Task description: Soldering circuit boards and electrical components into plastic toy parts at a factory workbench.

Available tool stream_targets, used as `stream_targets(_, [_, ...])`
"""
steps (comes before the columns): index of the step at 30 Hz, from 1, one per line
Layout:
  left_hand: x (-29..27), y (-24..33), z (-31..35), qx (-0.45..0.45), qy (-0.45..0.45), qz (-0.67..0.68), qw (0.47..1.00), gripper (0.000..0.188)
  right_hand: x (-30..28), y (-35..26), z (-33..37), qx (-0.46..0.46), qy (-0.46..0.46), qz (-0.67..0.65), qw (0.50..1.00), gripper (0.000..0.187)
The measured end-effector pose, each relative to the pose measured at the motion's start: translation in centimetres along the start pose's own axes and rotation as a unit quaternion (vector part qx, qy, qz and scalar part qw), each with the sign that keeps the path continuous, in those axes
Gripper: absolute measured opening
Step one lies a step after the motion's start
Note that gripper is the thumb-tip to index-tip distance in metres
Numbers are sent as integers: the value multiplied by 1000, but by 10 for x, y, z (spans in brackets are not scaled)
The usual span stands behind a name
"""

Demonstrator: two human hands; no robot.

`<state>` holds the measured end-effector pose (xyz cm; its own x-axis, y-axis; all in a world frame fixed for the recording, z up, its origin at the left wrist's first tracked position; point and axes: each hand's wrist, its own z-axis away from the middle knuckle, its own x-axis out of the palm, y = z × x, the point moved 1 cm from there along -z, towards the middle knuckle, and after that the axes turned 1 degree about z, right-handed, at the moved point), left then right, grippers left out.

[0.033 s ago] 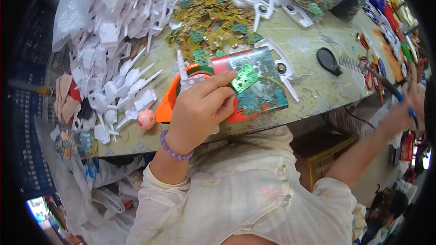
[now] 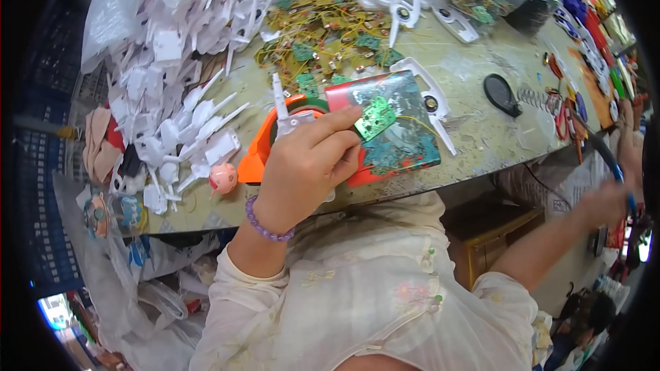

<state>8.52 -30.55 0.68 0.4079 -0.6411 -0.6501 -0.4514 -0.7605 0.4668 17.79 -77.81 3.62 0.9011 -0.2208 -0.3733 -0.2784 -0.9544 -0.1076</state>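
A green circuit board (image 2: pixel 375 119) is at the centre of a cluttered worktable (image 2: pixel 467 129); take it as the middle of the clock. It lies over a flat red-and-teal slab (image 2: pixel 414 141), perhaps a book or box. The left hand (image 2: pixel 306 158) comes in from 8 o'clock, its fingers closed on the board's near-left edge; the thumb's exact hold is partly hidden. The right hand (image 2: pixel 603 205) is far out toward 4 o'clock, beside a blue-and-dark rod (image 2: pixel 610 159). It is too blurred to tell whether its fingers are gripping.

The step in hand seems to be steadying this one board. The next move would seem to call for a firm left hold and a clear way to the board's face, with its thin yellow wire (image 2: pixel 416 121), trailing toward 3 o'clock, kept aside.

The board is flat and glossy, roughly rectangular, dotted with dark and silvery spots. The slab beneath is scuffed and blotched. At 11 o'clock lies a tangled heap of boards (image 2: pixel 323 31), bristling with springy yellow wires. At 9 and 10 o'clock spreads a pile of white plastic parts (image 2: pixel 148 89), smooth and hard, many with narrow stems. Close by at 9 o'clock is a bright orange plastic holder (image 2: pixel 256 154); at 8, a shiny pink ball (image 2: pixel 223 178). Just past the slab, toward 2 o'clock, a white frame (image 2: pixel 431 104) tapers to a point. Farther out, nearly 3 o'clock, sit a round black dish (image 2: pixel 500 93) and an open metal coil (image 2: pixel 535 99).
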Motion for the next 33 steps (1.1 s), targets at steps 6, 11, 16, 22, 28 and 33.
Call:
stream_targets(6, [0,-3,4,7,-4,-29,1000,17,-72,-101,57,62,47,-542,837,24])
stream_targets(11, [-1,0,2,2,-5,-14,1000,15,-97,-172,79,-36,-78,-808,583,31])
stream_targets(16, [-2,1,2,-12,-14,-25,1000,14,-90,-202,96,-93,-54,-841,530,31])
stream_targets(22, [-3,3,2,-2,-8,-32,999,14,-90,-212,94,-130,-82,-846,511,30])
stream_targets(28, [-2,2,3,-7,-5,-36,999,14,-88,-214,94,-171,-111,-836,510,27])
stream_targets(33, [-3,3,1,-1,-8,-35,999,14,-90,-213,93,-178,-130,-829,513,26])
